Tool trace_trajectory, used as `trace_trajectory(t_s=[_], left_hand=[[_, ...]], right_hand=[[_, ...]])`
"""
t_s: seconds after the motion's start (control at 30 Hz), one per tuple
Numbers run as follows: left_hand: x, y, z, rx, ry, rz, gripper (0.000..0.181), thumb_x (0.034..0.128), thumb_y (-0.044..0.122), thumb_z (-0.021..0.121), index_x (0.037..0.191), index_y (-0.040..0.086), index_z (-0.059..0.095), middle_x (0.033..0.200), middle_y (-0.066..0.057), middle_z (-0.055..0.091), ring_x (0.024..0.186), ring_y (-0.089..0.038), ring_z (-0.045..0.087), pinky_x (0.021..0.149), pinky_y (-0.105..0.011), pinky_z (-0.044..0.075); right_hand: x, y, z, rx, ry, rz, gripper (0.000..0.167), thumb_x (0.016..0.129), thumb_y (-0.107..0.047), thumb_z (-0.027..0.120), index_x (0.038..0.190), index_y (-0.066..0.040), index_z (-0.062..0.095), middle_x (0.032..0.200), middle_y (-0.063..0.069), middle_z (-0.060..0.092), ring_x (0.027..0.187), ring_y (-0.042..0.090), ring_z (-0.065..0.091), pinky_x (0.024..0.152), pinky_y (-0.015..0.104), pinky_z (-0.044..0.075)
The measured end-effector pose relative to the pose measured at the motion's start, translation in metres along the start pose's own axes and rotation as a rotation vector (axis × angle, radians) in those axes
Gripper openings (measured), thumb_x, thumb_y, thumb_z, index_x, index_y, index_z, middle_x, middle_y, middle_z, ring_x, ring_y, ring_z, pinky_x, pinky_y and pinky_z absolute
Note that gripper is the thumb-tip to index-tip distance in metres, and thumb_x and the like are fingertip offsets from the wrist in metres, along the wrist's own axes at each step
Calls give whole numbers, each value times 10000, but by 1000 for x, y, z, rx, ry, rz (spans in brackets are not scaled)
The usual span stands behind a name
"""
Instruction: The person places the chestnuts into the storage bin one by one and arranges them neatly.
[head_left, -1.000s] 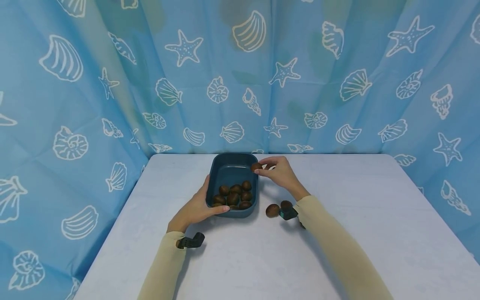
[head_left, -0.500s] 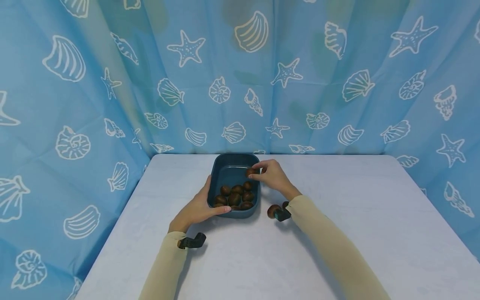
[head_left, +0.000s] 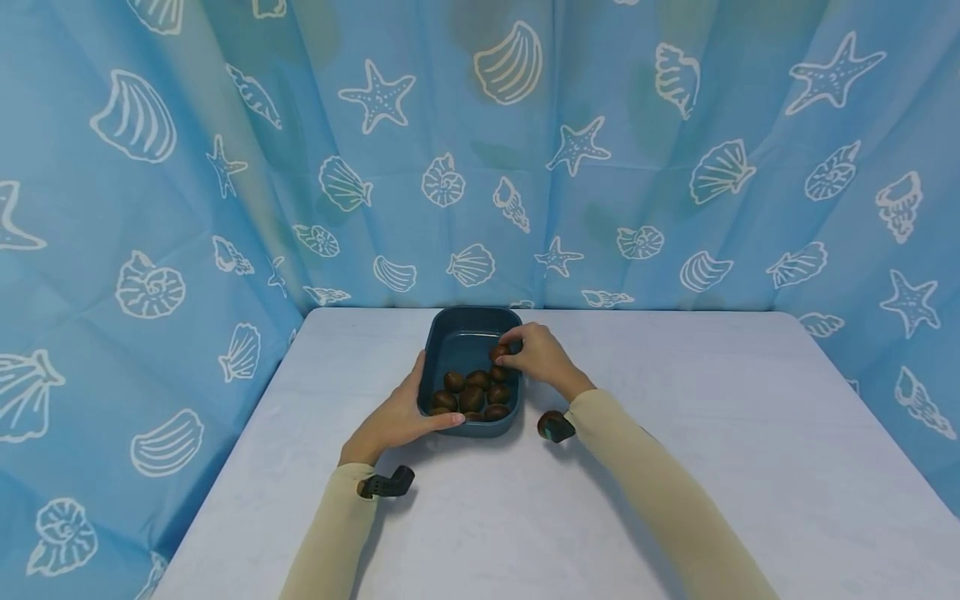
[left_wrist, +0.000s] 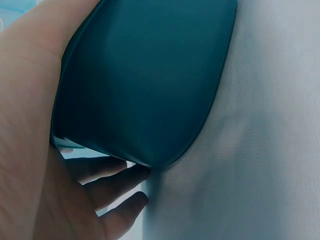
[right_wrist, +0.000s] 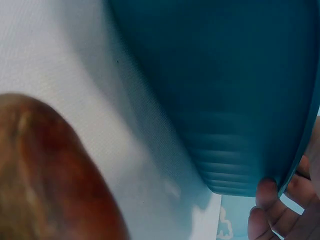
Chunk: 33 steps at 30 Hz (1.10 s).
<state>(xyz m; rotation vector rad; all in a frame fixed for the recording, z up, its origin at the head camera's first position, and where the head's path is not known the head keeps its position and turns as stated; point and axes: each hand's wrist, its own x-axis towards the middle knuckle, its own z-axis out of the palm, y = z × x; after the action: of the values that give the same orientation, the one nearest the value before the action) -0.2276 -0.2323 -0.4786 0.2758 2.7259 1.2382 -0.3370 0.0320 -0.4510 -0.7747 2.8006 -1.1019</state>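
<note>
My left hand [head_left: 392,423] grips the left near corner of a dark teal rectangular bin [head_left: 487,429]. Its thumb lies over the near rim, and the fingers reach along the outer left wall. Several brown chestnuts [head_left: 471,398] are heaped in the near half of the bin. At the right rim, my right hand [head_left: 542,358] pinches one chestnut [head_left: 497,353] inside the bin, just above the heap. In the right wrist view, fingertips [right_wrist: 267,192] show at the rim, but the held chestnut is hidden behind the wall.
A loose chestnut [head_left: 548,418] lies on the white-covered table [head_left: 480,533] right of the bin, partly behind the right wrist camera [head_left: 561,429]. It looms large in the right wrist view. A blue shell-print curtain [head_left: 450,125] hangs at the table's back edge.
My right hand has moved left and down into the bin with its chestnut, from the rim toward the heap. The right forearm now covers more of the loose chestnuts. My left hand keeps its hold.
</note>
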Motion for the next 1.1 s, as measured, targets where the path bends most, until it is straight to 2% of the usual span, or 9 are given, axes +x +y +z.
trace_trajectory(t_s=[0.17,0.43,0.7,0.83,0.93,1.07,1.1], left_hand=[[1,0,1,-3,0,13,1273,814,568,822,1669,316,-88,1762,7,88,1615,-321,203,1236,-676,265],[-1,-2,4,-2,-1,-18,1285,808,583,820,1663,330,-105,1764,13,60,1620,-323,182,1243,-673,253],[-2,-3,7,-8,-15,-33,1282,815,603,807,1656,341,-126,1765,31,33,1628,-312,157,1246,-673,243],[-3,0,5,-10,-15,-45,1291,810,613,806,1657,330,-128,1765,22,24,1629,-320,149,1244,-678,243],[-3,2,2,-6,-10,-54,1298,803,616,809,1654,339,-131,1765,22,27,1628,-317,151,1250,-669,241],[-2,2,0,19,-15,-64,1296,807,634,795,1647,349,-149,1767,6,22,1629,-323,147,1254,-660,241],[-2,3,0,24,-17,-65,1296,810,633,792,1646,345,-155,1768,-1,18,1629,-331,142,1252,-664,240]], right_hand=[[0,-3,0,-39,-26,33,344,911,-207,806,1202,-31,755,1204,131,752,1162,304,690,997,466,571],[0,-6,3,-98,-43,92,339,915,-200,800,1217,-56,749,1260,119,735,1195,310,683,992,483,572],[-4,-2,4,-86,1,68,357,905,-196,807,1234,-71,745,1282,121,731,1217,320,677,990,503,570],[-9,-3,-5,-84,51,47,422,912,-232,803,1292,-67,722,1285,133,726,962,277,717,815,446,589],[-13,-4,-16,-67,80,42,433,931,-253,783,1314,-65,710,1149,137,745,719,202,630,636,357,522],[-22,-5,-31,-21,101,42,402,952,-254,756,1303,-62,716,964,134,733,644,174,585,551,291,459],[-25,-5,-34,-19,106,41,395,956,-253,751,1300,-63,717,1004,129,741,670,175,603,555,283,467]])
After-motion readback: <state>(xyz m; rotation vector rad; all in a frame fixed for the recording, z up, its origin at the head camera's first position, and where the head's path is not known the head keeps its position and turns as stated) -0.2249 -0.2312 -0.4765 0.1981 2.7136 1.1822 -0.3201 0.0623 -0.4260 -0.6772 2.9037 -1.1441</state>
